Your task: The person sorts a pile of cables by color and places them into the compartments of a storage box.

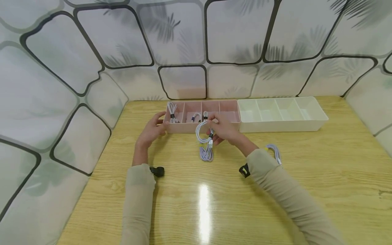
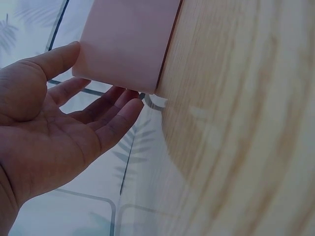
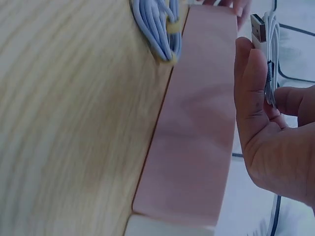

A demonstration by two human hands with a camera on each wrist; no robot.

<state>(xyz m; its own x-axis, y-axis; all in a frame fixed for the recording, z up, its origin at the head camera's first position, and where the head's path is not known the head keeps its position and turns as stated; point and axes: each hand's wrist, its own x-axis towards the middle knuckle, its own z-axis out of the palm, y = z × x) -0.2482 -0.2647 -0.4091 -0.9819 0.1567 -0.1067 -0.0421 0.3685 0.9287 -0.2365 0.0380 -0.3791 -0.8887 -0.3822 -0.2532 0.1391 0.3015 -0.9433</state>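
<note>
Ideally, the right hand (image 1: 223,129), pinching the coiled white cable (image 3: 274,44), needed gentle pressure, and the left hand (image 1: 151,131), loosely spread against the pink box (image 1: 183,128), a steadying touch.

Two boxes (image 1: 183,128), six cables (image 1: 206,155), two hands (image 1: 150,132)

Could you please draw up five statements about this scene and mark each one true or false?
1. The pink box stands end to end with the white box. True.
2. The left hand touches the white box. False: it touches the pink box.
3. The right hand pinches a white cable. True.
4. The white box is undivided. False: it has four compartments.
5. A lavender cable lies on the table in front of the pink box. True.
</note>
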